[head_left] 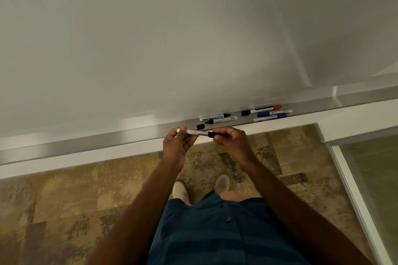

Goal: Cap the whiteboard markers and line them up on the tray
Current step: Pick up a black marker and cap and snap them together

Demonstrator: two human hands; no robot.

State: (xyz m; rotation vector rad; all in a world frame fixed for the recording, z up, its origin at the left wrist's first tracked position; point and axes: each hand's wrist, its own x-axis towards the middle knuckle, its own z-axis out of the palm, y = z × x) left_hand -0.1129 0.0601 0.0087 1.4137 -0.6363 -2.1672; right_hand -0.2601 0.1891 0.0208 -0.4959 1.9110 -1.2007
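A white marker (197, 132) with a black cap (214, 134) is held level in front of the metal tray (129, 135). My left hand (177, 146) pinches its white barrel end, and my right hand (231, 140) pinches the black cap end. On the tray lie two black markers (215, 117), (221, 120), a loose black cap (200, 126), a marker with a red end and black cap (261, 110), and two blue markers (274, 112), (270, 117).
The whiteboard (150, 38) rises behind the tray. Below is patterned carpet (64, 200) with my shoes (181, 189). A glass panel with a white frame (355, 189) stands at the right.
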